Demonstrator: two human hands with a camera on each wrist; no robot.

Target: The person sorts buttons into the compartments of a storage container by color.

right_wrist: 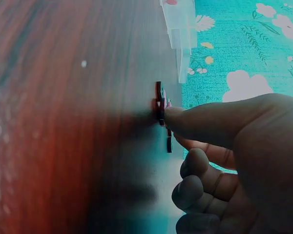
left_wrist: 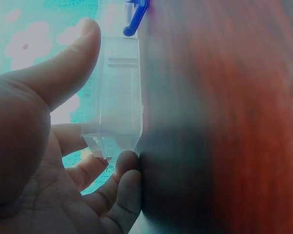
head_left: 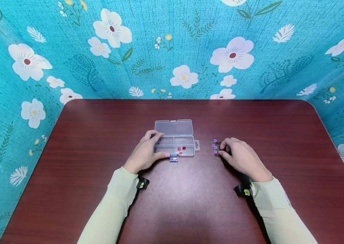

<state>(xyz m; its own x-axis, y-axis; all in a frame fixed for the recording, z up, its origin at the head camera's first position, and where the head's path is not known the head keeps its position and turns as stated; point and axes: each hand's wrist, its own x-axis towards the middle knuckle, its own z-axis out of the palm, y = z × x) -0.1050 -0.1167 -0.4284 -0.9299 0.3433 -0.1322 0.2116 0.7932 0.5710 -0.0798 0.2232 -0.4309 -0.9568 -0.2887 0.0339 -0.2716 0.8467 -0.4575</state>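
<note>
Head view: clear box (head_left: pixel 184 140) sits mid-table, lid (head_left: pixel 173 127) folded back, blue latch (head_left: pixel 174 158) jutting toward you from the front edge. Red pieces (head_left: pixel 184 148) lie in the front right compartment. Your left hand (head_left: pixel 142 152) grips the box's left end, thumb at the front beside the latch, fingers toward the back. Good brace; a light squeeze should be enough, since a box this thin probably slides easily. Loose purple and green pieces (head_left: pixel 215 147) cluster on the table (head_left: pixel 184 193), right of the box. Your right hand (head_left: pixel 242 159) is down at the right side of that cluster, thumb and forefinger bent toward it.

Left wrist view: your fingers curl about the end of the box, thumb stretched along its side. Best to bear down gently rather than push sideways.

Right wrist view: your thumb tip meets the pieces, seen edge-on and bunched close. Whether one is pinched, cannot tell; the thumb hides it. Other fingers are folded back, which suits close work. Suggest coming in low, taking a single piece by its rim, and sparing its neighbours a nudge.
</note>
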